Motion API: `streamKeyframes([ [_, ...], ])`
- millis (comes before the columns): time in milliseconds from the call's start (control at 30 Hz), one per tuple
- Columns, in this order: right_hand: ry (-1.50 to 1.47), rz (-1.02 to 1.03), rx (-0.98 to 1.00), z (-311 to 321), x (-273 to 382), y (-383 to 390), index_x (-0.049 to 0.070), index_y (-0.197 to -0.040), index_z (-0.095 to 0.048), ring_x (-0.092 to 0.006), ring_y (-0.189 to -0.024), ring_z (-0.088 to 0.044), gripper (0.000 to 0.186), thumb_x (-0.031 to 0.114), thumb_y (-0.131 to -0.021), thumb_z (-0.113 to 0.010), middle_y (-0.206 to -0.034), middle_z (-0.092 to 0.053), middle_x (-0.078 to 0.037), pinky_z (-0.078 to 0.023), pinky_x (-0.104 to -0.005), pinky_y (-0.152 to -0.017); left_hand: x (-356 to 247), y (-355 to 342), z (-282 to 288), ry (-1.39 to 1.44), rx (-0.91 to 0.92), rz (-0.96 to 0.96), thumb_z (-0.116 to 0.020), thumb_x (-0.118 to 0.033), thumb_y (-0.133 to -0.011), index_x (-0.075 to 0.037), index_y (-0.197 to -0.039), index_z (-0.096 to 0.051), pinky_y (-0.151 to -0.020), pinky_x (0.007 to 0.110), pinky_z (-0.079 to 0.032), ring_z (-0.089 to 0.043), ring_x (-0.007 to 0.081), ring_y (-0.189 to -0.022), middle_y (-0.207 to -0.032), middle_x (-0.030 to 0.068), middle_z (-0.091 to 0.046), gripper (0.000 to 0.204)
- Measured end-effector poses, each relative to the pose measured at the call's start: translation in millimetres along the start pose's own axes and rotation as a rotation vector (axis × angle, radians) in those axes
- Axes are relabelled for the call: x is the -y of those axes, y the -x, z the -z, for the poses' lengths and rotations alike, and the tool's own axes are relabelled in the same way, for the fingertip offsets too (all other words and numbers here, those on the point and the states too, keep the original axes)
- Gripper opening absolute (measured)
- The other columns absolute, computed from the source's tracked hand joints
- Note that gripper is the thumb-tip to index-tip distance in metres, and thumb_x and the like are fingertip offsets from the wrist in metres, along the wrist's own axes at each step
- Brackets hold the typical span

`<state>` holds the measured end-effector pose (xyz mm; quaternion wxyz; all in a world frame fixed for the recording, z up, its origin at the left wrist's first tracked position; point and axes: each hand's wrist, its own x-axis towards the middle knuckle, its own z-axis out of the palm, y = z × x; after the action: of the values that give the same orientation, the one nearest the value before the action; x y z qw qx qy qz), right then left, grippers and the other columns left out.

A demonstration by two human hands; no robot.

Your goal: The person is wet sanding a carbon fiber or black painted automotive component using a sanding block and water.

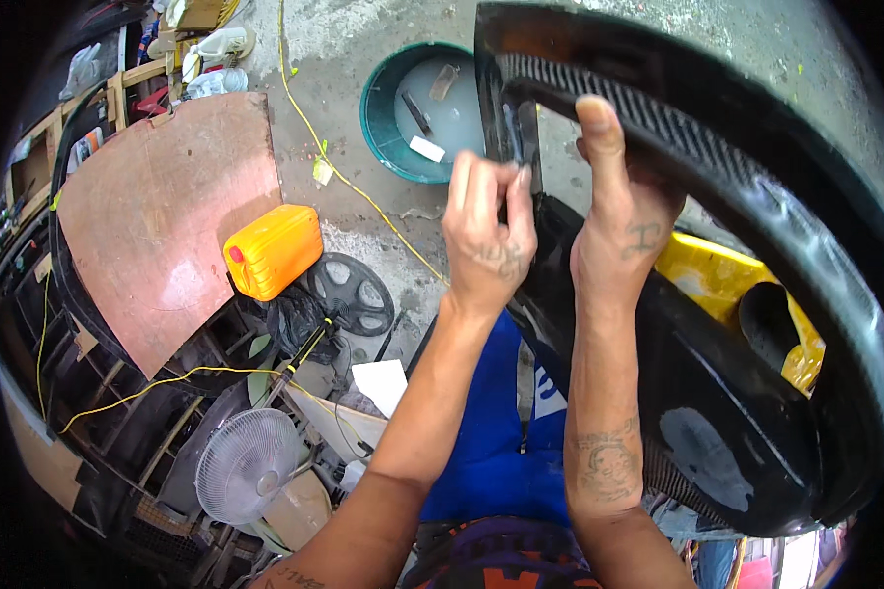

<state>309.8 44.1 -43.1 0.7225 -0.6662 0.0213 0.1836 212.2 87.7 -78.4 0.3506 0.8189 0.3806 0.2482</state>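
A large curved black carbon-fibre panel, glossy with a woven strip, arches across the right side. My right hand grips its inner edge, thumb up on the near face and fingers hidden behind. Beside it, my left hand is closed in a pinch against the panel's left end. Whatever lies between those fingertips, if anything, cannot be made out. Lower down, a broad black part with a dull grey patch extends to the right of my right forearm; whether it is one piece with the arch is unclear.
A green tub of cloudy water, with small blocks in it, stands ahead. To the left are an orange jerrycan, a reddish board, a black wheel and a fan. A yellow cord crosses the floor. Something yellow shows behind the panel.
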Motion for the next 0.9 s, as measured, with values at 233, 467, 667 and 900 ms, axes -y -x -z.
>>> streamKeyframes([
  [233, -0.038, -0.013, -0.035, 0, -5, 0, -0.002, -0.091, -0.075, -0.0079, -0.073, -0.064, 0.029, 0.025, -0.087, -0.086, -0.085, -0.073, -0.001, -0.05, -0.0241, -0.069, -5, 15, 1, 0.085, 0.076, 0.17, -0.068, 0.005, -0.09, 0.003, -0.088, -0.058, -0.06, 0.041, -0.047, -0.055, 0.0314, -0.068, -0.082, 0.0155, -0.052, 0.01],
  [467, -0.004, -0.015, 0.026, 3, -9, -2, 0.004, -0.105, -0.072, -0.0112, -0.089, -0.067, 0.029, 0.024, -0.089, -0.084, -0.098, -0.071, -0.002, -0.058, -0.0286, -0.081, -4, 15, 6, 0.027, 0.013, 0.034, -0.07, 0.002, -0.091, 0.001, -0.083, -0.059, -0.052, 0.029, -0.039, -0.046, 0.0155, -0.057, -0.076, 0.0071, -0.048, 0.014],
  [667, 0.053, 0.042, 0.0, -3, -9, -7, 0.002, -0.098, -0.074, -0.0115, -0.081, -0.066, 0.031, 0.028, -0.088, -0.085, -0.092, -0.072, -0.003, -0.054, -0.0284, -0.077, 2, -36, 7, -0.001, -0.164, -0.047, -0.068, 0.003, -0.093, 0.001, -0.086, -0.06, -0.053, 0.031, -0.043, -0.052, 0.0166, -0.06, -0.081, 0.0085, -0.052, 0.011],
  [900, 0.004, 0.011, 0.053, 0, -10, -6, 0.004, -0.11, -0.071, -0.0128, -0.093, -0.068, 0.034, 0.027, -0.088, -0.085, -0.101, -0.071, -0.004, -0.06, -0.0299, -0.082, 8, -1, -2, -0.053, -0.051, -0.097, -0.072, 0.002, -0.091, 0.001, -0.085, -0.06, -0.051, 0.026, -0.037, -0.043, 0.0097, -0.058, -0.078, 0.0045, -0.049, 0.013],
])
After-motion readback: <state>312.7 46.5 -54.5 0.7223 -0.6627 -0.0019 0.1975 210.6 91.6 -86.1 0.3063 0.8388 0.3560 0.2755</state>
